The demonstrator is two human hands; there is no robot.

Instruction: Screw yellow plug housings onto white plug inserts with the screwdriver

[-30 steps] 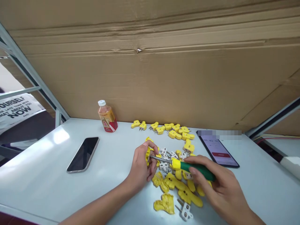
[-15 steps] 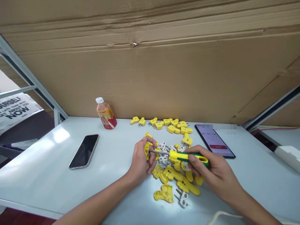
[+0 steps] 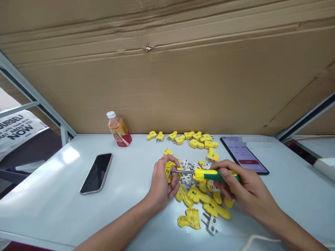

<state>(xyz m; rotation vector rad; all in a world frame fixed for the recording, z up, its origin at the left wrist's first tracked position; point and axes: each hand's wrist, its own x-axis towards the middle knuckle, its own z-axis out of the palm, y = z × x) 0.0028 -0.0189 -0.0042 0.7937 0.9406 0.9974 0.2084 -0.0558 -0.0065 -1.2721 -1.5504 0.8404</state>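
Observation:
In my left hand [image 3: 162,183], a yellow plug [image 3: 168,170] is pinched between curled fingers, part of it hidden by them. My right hand [image 3: 242,183] grips a screwdriver [image 3: 206,174] by its yellow and green handle. The metal shaft points left and its tip meets the plug. Below and between the hands lie loose yellow plug shells [image 3: 192,219] and several white two-pin plug inserts [image 3: 186,179]. One white insert [image 3: 212,225] lies with its pins showing near the front.
Several yellow plugs [image 3: 195,143] sit at the back by the cardboard wall [image 3: 183,83]. A drink bottle [image 3: 119,129] stands back left, with a dark phone [image 3: 96,173] in front. Another phone [image 3: 242,153] showing a timer lies at right. A pale cable [image 3: 258,238] runs along the front.
The view has shifted slightly, so the table things appear a little lower and to the right. The screwdriver handle has turned and shows a different green face. Both hands keep their hold.

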